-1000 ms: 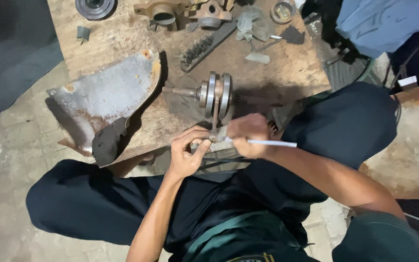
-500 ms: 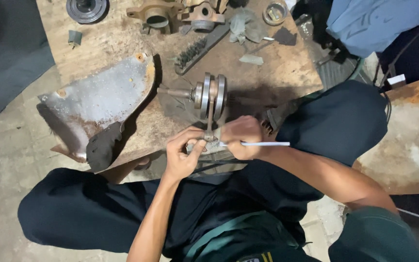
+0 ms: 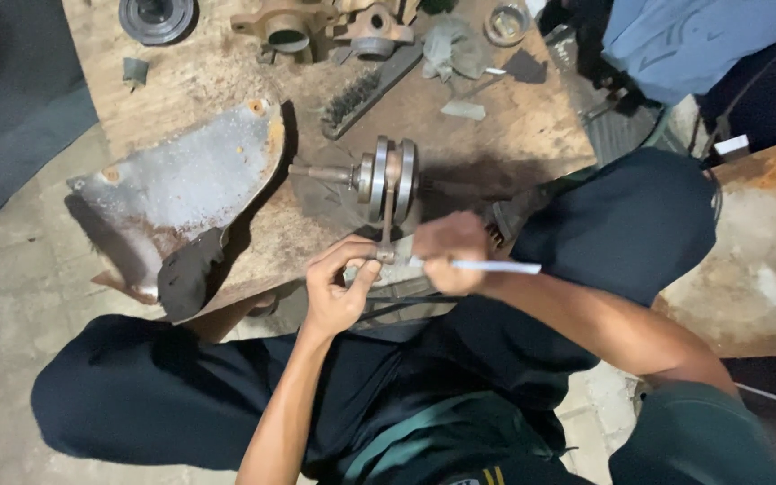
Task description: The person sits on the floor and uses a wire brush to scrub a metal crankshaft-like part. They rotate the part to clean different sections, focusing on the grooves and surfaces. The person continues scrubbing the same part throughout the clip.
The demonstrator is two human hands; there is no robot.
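You are crouched over a worn wooden board [image 3: 226,63] laid on the ground, knees spread to either side. A large, bent sheet of rusted metal [image 3: 177,184] lies on its left part. At the far edge sit a dark round pulley [image 3: 156,16], brown cast housings [image 3: 316,25], a wire brush [image 3: 357,90] and a crumpled rag [image 3: 453,45].

Near the board's close edge lies a crankshaft [image 3: 386,180]: two thick steel discs on edge, its shaft running left to right, the longer stub pointing left. Its connecting rod [image 3: 388,224] hangs toward you, the small end between your hands. It is probably heavy, rigid and perhaps oily; the discs or shaft look the surest places to grip.

Your left hand [image 3: 339,287] is curled, thumb and fingertips pinching the rod's small end. Your right hand [image 3: 446,251] is closed around a thin white stick [image 3: 496,267], its tip at that same end, its tail pointing right.
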